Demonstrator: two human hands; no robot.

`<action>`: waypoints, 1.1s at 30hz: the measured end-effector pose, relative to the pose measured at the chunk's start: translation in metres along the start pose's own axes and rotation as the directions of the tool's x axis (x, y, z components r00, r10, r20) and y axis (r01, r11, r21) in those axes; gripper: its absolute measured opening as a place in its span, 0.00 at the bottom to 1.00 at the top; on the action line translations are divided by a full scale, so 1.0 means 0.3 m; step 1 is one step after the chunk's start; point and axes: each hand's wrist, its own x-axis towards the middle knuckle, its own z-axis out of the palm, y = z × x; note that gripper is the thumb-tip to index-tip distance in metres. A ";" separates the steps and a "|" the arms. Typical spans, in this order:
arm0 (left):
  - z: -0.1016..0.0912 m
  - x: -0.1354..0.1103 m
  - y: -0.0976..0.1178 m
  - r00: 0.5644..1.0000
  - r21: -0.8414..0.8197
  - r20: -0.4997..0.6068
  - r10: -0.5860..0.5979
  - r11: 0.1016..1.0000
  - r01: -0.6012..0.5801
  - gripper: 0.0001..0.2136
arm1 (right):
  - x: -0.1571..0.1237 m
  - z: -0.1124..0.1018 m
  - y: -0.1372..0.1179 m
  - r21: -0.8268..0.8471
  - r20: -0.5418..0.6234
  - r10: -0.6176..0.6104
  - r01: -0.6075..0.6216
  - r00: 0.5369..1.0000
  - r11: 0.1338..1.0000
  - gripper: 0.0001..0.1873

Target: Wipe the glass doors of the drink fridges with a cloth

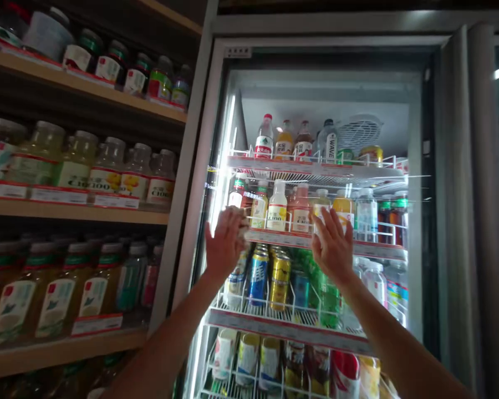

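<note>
Both my arms reach up toward a lit drinks fridge (332, 88) with a glass front. My left hand (225, 238) is held up with its fingers spread and slightly blurred, near the fridge's left side. A pale shape like its reflection shows beside the fingers. My right hand (333, 244) is raised with fingers apart, before the second shelf. Neither hand holds anything; whether they touch the glass I cannot tell. Behind them stand a white-capped bottle (277, 205), a pink drink bottle (301, 208) and an orange drink bottle (343, 208). Below are a blue can (258, 277) and a gold can (280, 280).
Wooden shelves (75, 208) with rows of bottled drinks stand at the left. A metal frame post (187, 166) separates them from the fridge. More bottles line the fridge's top shelf (274, 164), and several cans fill its lowest rack (249, 354). Another glass door edges the right.
</note>
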 end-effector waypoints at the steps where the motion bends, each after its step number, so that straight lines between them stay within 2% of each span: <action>1: -0.002 0.014 -0.038 0.996 0.006 -0.014 -0.087 0.996 0.087 0.22 | -0.001 0.001 -0.002 -0.009 0.003 0.005 -0.005 1.000 1.000 0.25; 3: 0.003 0.033 -0.057 0.985 -0.018 -0.027 -0.170 0.985 0.170 0.23 | -0.004 0.004 -0.004 -0.020 0.002 0.019 -0.019 1.000 1.000 0.25; 4: 0.010 0.036 -0.035 0.988 -0.044 -0.023 -0.156 0.987 0.154 0.24 | -0.006 0.006 -0.004 -0.021 0.000 0.020 -0.020 1.000 1.000 0.26; 6: 0.026 0.029 0.048 1.000 -0.104 -0.002 -0.019 0.994 0.019 0.24 | -0.010 0.010 -0.001 -0.028 -0.001 0.016 -0.016 1.000 0.999 0.26; 8: 0.041 0.020 0.127 0.984 -0.149 0.017 0.178 0.974 -0.174 0.24 | -0.013 0.011 0.003 -0.037 -0.006 0.006 -0.006 1.000 0.999 0.26; 10: 0.046 0.026 0.138 0.963 -0.152 0.013 0.270 0.952 -0.265 0.23 | -0.014 0.011 0.004 -0.044 -0.007 -0.003 0.003 1.000 0.999 0.27; 12: 0.039 0.054 0.068 0.980 -0.120 -0.012 0.197 0.973 -0.197 0.22 | -0.014 0.011 0.003 -0.045 -0.010 -0.007 0.007 1.000 0.999 0.27; 14: 0.025 0.093 -0.040 0.999 -0.086 -0.037 0.016 0.996 -0.019 0.22 | -0.014 0.013 0.001 -0.044 -0.016 -0.006 0.005 1.000 0.999 0.27; 15: 0.018 0.110 -0.087 0.995 -0.083 -0.052 -0.087 0.993 0.083 0.23 | -0.015 0.015 0.002 -0.046 -0.020 -0.003 0.002 1.000 0.999 0.27; 17: 0.011 0.126 -0.127 0.979 -0.094 -0.041 -0.199 0.976 0.195 0.23 | -0.017 0.019 0.006 -0.052 -0.023 0.006 -0.008 1.000 0.999 0.27; 19: 0.016 0.114 -0.082 0.988 -0.124 -0.018 -0.156 0.980 0.153 0.24 | -0.019 0.020 0.007 -0.057 -0.017 0.018 -0.019 1.000 0.998 0.27; 22: 0.042 0.082 0.079 0.998 -0.202 0.003 0.056 0.978 -0.054 0.25 | -0.011 0.007 -0.025 0.003 -0.066 0.044 -0.044 0.997 0.999 0.28; 24: 0.064 0.090 0.175 0.993 -0.260 0.003 0.116 0.959 -0.111 0.28 | 0.008 -0.005 -0.081 0.145 -0.119 0.042 -0.025 0.992 0.989 0.30; 26: 0.081 0.122 0.217 0.993 -0.307 -0.009 0.119 0.944 -0.116 0.29 | 0.036 -0.009 -0.155 0.342 -0.148 -0.002 0.053 0.989 0.938 0.31; 27: 0.085 0.139 0.216 0.993 -0.325 -0.014 0.116 0.939 -0.114 0.30 | 0.052 -0.005 -0.192 0.426 -0.150 -0.029 0.091 0.988 0.900 0.31; 29: 0.081 0.157 0.175 0.993 -0.341 -0.022 0.117 0.933 -0.118 0.31 | 0.081 0.015 -0.260 0.499 -0.129 -0.032 0.093 0.991 0.861 0.30; 31: 0.065 0.140 0.103 0.991 -0.329 -0.015 0.130 0.936 -0.128 0.35 | 0.102 0.045 -0.313 0.450 -0.083 -0.003 0.040 0.997 0.892 0.28; 33: 0.043 0.094 0.026 0.984 -0.290 0.001 0.181 0.941 -0.173 0.39 | 0.113 0.073 -0.355 0.331 -0.039 0.018 -0.004 0.999 0.944 0.25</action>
